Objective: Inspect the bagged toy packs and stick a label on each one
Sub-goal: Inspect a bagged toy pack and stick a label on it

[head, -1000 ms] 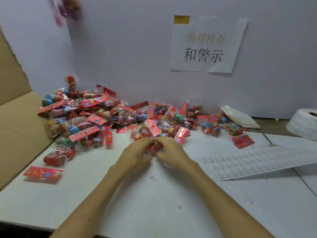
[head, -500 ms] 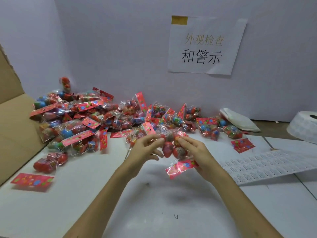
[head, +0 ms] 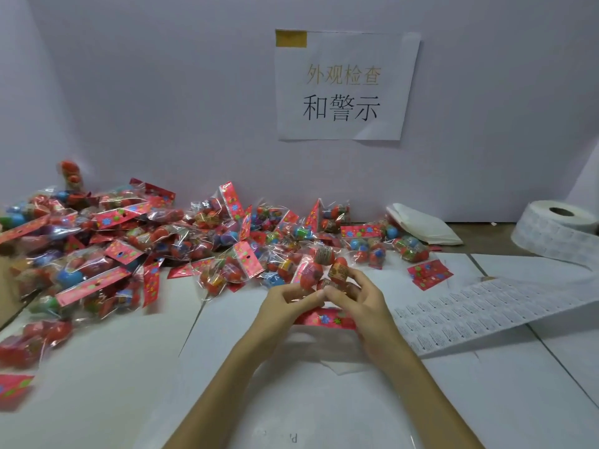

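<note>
Both hands hold one clear bag of red toy eggs point(head: 324, 270) above the white table, its red printed header card hanging down toward me. My left hand point(head: 285, 303) pinches the bag's left side and my right hand point(head: 359, 299) grips its right side. A big heap of similar toy packs point(head: 136, 241) fills the left and back of the table. A strip of small white labels point(head: 479, 312) lies just right of my right hand, fed from a label roll point(head: 557, 231) at the far right.
A white wall with a paper sign point(head: 346, 85) stands behind the heap. A folded white bag point(head: 424, 225) lies at the back right. A loose red header card point(head: 429, 273) sits near the label strip. Cardboard point(head: 5, 286) edges the left side.
My hands lifted one pack from the table in front of the heap and turned it, so its eggs now point away and the header card hangs toward me.
</note>
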Tool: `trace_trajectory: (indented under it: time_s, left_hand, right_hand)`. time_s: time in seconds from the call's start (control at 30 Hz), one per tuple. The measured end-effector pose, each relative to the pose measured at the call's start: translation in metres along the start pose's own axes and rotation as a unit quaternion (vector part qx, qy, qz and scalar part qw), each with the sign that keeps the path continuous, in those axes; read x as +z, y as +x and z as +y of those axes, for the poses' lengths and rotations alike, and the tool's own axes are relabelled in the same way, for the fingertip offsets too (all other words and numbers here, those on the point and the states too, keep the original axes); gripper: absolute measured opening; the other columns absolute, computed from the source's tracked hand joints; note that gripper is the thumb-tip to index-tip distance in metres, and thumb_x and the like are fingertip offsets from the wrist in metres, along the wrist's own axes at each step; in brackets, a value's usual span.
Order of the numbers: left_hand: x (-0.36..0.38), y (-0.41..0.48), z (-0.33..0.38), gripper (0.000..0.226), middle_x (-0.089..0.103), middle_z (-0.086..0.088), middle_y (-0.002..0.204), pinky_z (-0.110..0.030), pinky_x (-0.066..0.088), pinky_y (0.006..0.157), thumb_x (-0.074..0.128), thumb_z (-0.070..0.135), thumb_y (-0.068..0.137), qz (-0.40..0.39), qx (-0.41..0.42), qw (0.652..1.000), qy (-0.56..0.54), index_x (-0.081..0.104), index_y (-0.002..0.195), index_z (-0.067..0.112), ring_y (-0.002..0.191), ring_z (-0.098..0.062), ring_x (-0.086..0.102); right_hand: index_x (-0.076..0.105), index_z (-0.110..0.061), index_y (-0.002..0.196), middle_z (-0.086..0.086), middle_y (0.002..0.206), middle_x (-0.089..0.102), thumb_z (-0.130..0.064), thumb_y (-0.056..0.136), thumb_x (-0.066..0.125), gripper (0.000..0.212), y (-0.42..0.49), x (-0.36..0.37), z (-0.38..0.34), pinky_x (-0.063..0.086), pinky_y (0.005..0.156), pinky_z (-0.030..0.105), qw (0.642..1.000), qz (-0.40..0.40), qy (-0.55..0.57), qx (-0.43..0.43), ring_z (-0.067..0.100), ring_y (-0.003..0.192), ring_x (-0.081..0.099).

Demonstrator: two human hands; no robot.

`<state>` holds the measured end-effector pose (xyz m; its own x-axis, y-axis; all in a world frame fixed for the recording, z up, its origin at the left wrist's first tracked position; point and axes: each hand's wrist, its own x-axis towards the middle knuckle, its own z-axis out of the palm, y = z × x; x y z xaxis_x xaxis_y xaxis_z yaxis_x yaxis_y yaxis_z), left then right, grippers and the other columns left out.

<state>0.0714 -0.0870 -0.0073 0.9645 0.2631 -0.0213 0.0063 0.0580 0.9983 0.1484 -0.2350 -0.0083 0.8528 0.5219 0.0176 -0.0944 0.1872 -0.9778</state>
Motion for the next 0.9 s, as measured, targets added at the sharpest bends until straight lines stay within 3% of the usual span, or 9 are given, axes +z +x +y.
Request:
trace_trajectory:
  time_s: [0.1,0.2,0.3,0.4,0.53,0.63,0.7,0.77,0.9]
  left_hand:
    - [0.005,0.001,-0.005,0.023,0.078,-0.015,0.102,-0.039,0.061,0.086,0.076,0.027,0.088,-0.002,0.028,0.999,-0.016,0.08,0.105,0.012,0.096,-0.032,0.075]
    - [0.008,0.0,-0.008,0.016,0.078,-0.013,0.101,-0.032,0.06,0.083,0.069,0.012,0.093,0.018,0.046,0.998,-0.026,0.081,0.103,0.016,0.097,-0.029,0.075]
    - [0.011,-0.003,-0.01,0.016,0.078,-0.01,0.102,-0.032,0.061,0.083,0.07,0.019,0.092,0.024,0.042,0.998,-0.027,0.08,0.105,0.02,0.097,-0.027,0.075]
    - [0.01,-0.004,-0.008,0.028,0.078,-0.007,0.099,-0.033,0.061,0.084,0.071,0.04,0.087,0.023,0.031,0.999,-0.01,0.079,0.104,0.02,0.095,-0.025,0.076]
    - [0.006,-0.004,-0.006,0.036,0.077,-0.005,0.089,-0.034,0.061,0.081,0.07,0.055,0.085,0.034,0.026,0.999,0.015,0.078,0.082,0.02,0.09,-0.022,0.075]
    - [0.006,-0.003,-0.004,0.054,0.077,-0.004,0.087,-0.028,0.061,0.079,0.065,0.067,0.084,0.054,0.028,0.997,0.039,0.078,0.081,0.015,0.085,-0.019,0.075]
    - [0.006,-0.004,-0.004,0.049,0.077,-0.004,0.083,-0.032,0.061,0.079,0.06,0.065,0.08,0.067,0.033,0.996,0.042,0.078,0.074,0.019,0.083,-0.019,0.075]
    - [0.006,-0.004,-0.005,0.045,0.077,-0.008,0.081,-0.045,0.061,0.086,0.061,0.062,0.08,0.065,0.029,0.997,0.034,0.076,0.069,0.021,0.083,-0.026,0.075]
    - [0.005,-0.006,-0.003,0.049,0.078,-0.014,0.087,-0.053,0.058,0.092,0.063,0.058,0.081,0.062,0.023,0.998,0.02,0.079,0.079,0.012,0.088,-0.033,0.075]
  right_hand:
    - [0.07,-0.018,0.117,0.009,0.105,0.077,-0.025,0.09,0.075,0.028,0.001,-0.003,0.004,0.06,0.089,0.04,0.999,-0.009,-0.035,0.007,0.026,0.099,0.075]
    - [0.077,-0.013,0.107,0.01,0.103,0.078,-0.049,0.08,0.077,0.045,-0.002,-0.002,0.005,0.057,0.093,0.042,0.997,-0.021,-0.058,0.04,0.027,0.101,0.074]
    - [0.08,-0.02,0.093,0.005,0.095,0.079,-0.062,0.069,0.078,0.048,-0.003,0.0,0.006,0.059,0.083,0.034,0.996,-0.003,-0.085,0.02,0.022,0.092,0.076]
    - [0.079,-0.026,0.083,0.001,0.082,0.078,-0.06,0.072,0.076,0.036,-0.004,0.001,0.006,0.059,0.075,0.031,0.994,0.019,-0.109,-0.007,0.016,0.079,0.075]
    - [0.079,-0.016,0.082,0.002,0.072,0.074,-0.053,0.075,0.076,0.038,-0.005,0.0,0.004,0.06,0.074,0.039,0.993,0.03,-0.115,-0.01,0.018,0.07,0.072]
    - [0.079,-0.013,0.084,0.005,0.073,0.075,-0.05,0.075,0.077,0.038,-0.007,0.002,0.004,0.061,0.07,0.034,0.993,0.033,-0.111,-0.016,0.019,0.07,0.073]
    - [0.08,-0.016,0.083,0.009,0.077,0.076,-0.049,0.075,0.078,0.034,-0.007,0.004,0.005,0.063,0.072,0.036,0.994,0.033,-0.105,-0.017,0.025,0.074,0.076]
    - [0.08,-0.016,0.084,0.014,0.081,0.077,-0.048,0.075,0.079,0.033,-0.008,0.005,0.005,0.063,0.074,0.04,0.995,0.032,-0.093,-0.019,0.031,0.078,0.076]
    - [0.08,-0.018,0.087,0.012,0.087,0.078,-0.047,0.075,0.079,0.031,-0.01,0.007,0.002,0.062,0.074,0.035,0.997,0.011,-0.069,-0.02,0.029,0.084,0.077]
